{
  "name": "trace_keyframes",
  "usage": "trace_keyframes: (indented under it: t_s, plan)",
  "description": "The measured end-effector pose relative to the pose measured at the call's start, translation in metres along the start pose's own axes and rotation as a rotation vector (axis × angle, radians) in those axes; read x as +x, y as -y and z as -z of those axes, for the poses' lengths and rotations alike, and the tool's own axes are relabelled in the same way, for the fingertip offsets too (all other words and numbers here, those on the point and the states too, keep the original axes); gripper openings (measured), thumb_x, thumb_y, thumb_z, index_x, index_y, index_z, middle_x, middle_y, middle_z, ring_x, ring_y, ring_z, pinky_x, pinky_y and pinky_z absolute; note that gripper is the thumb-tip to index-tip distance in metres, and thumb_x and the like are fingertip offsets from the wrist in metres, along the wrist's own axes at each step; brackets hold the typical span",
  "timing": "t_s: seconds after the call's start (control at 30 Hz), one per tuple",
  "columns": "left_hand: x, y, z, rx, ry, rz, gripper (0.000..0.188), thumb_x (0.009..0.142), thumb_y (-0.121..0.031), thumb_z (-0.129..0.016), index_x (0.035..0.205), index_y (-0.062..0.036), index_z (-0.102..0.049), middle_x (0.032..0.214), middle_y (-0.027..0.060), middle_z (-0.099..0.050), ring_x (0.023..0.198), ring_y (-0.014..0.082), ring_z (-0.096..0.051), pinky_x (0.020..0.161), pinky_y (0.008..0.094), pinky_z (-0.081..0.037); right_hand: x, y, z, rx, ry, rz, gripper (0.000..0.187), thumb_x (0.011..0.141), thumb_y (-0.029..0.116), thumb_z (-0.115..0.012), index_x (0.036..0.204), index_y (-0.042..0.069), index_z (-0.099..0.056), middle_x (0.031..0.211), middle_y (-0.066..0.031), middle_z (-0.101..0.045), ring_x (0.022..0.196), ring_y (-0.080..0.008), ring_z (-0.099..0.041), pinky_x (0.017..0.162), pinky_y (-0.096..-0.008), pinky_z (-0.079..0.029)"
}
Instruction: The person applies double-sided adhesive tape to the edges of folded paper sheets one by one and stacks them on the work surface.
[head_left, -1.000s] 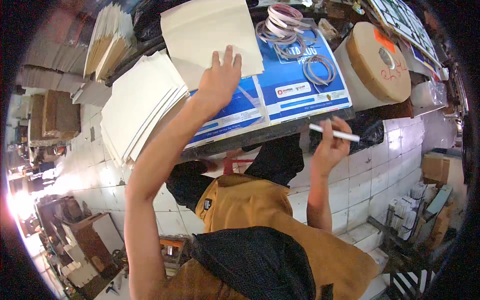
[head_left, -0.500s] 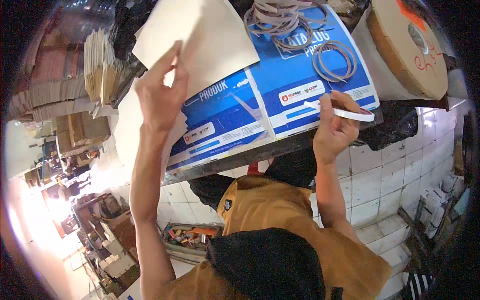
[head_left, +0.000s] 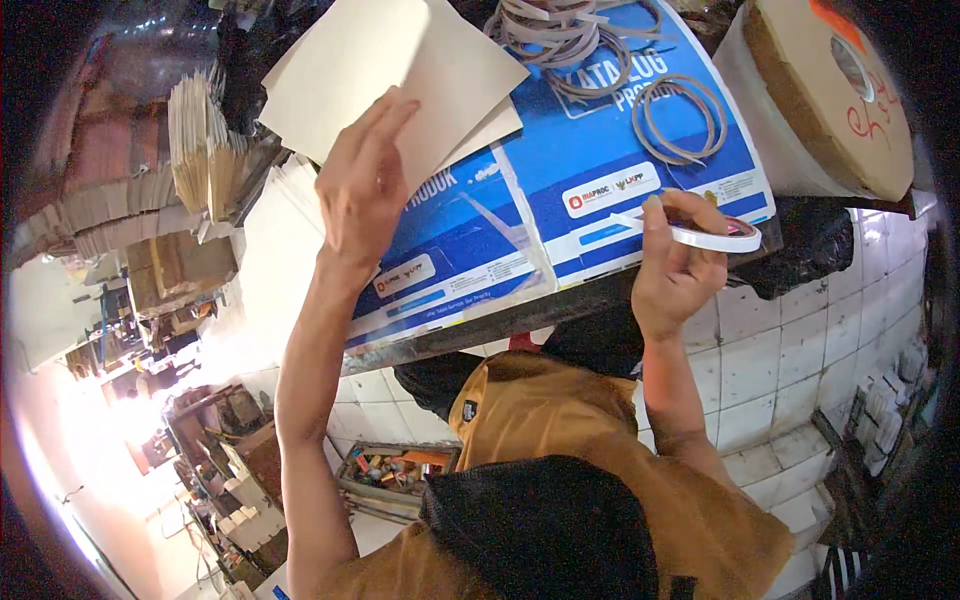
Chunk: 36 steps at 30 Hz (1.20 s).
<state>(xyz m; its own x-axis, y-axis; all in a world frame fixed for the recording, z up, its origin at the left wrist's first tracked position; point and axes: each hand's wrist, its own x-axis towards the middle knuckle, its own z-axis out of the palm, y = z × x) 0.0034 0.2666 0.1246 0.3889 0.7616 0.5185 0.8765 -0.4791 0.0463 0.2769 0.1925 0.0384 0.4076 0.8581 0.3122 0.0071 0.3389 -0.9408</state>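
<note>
My left hand (head_left: 362,195) is at the lower part of the cream paper sheets (head_left: 455,85), its fingers stretched out over them. One sheet's edge curls up just above the fingertips, and the sheets overlap askew. My right hand (head_left: 682,275) grips a thin roll of white tape (head_left: 715,240) between thumb and fingers, with a short loose end sticking out to the left. Beneath both hands lie blue printed sheets (head_left: 570,238), which cover the tabletop. Whether the left fingers press on the paper or hover just over it is hard to tell.
Several narrow tape rings (head_left: 560,45) are heaped at the back, with more rings (head_left: 680,120) nearer my right hand. A large wide roll (head_left: 830,110) stands at the right. Paper stacks (head_left: 205,150) rise at the left. A box of small items (head_left: 395,468) sits below the table.
My left hand has come slightly right and lower, its fingers now straighter over the paper. The upper sheet has shifted, baring another beneath. My right hand still holds the tape roll.
</note>
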Motion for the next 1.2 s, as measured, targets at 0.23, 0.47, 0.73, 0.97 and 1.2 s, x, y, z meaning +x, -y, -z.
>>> trace_keyframes:
  t_s: [0.23,0.47,0.73,0.97,1.2]
  plan:
    - [-0.005,0.018,0.013,-0.064,-0.332,0.151,0.044,0.09,0.012,-0.061,0.134,0.0055,-0.063,0.134,0.0195,-0.067,0.115,0.0281,-0.07,0.095,0.0317,-0.056,0.001,0.002,0.001,-0.074,0.011,0.025,0.019,0.091,-0.004,-0.071,0.109,-0.003,-0.064,0.102,-0.01,-0.068,0.09,-0.0166,-0.064,0.081,-0.0297,-0.052]
    - [-0.019,-0.02,0.102,0.788,-0.404,0.53,0.04,0.095,-0.011,-0.064,0.135,-0.0032,-0.061,0.145,0.0174,-0.058,0.129,0.0347,-0.06,0.107,0.0427,-0.052,0.003,0.007,-0.001,-0.103,0.019,0.1,0.018,0.092,-0.004,-0.071,0.108,-0.003,-0.064,0.102,-0.01,-0.068,0.087,-0.0163,-0.063,0.081,-0.0299,-0.052]
    - [-0.112,-0.157,0.013,-1.406,-0.48,1.061,0.083,0.099,0.003,-0.06,0.164,-0.0015,-0.008,0.167,0.0195,-0.023,0.148,0.0283,-0.037,0.119,0.0396,-0.035,0.004,0.009,0.003,0.091,-0.04,0.055,0.027,0.09,-0.004,-0.073,0.115,-0.003,-0.063,0.1,-0.0087,-0.067,0.091,-0.0146,-0.062,0.087,-0.0279,-0.05]
    - [-0.098,-0.124,0.073,-0.75,0.298,0.567,0.037,0.097,-0.004,-0.066,0.134,-0.0013,-0.065,0.127,0.0182,-0.071,0.122,0.0263,-0.067,0.103,0.0363,-0.051,-0.003,0.06,0.021,0.15,0.008,-0.061,0.073,0.095,-0.003,-0.067,0.158,0.001,-0.03,0.095,-0.01,-0.07,0.091,-0.0147,-0.063,0.094,-0.0329,-0.049]
    - [-0.127,-0.117,-0.011,-0.214,0.392,0.144,0.065,0.103,-0.04,-0.054,0.158,-0.0117,-0.037,0.169,0.0131,-0.025,0.155,0.0415,-0.02,0.124,0.0547,-0.022,-0.024,0.086,0.039,0.317,-0.049,-0.132,0.074,0.1,0.002,-0.061,0.163,0.01,-0.024,0.093,-0.0096,-0.069,0.09,-0.0176,-0.063,0.094,-0.0347,-0.048]
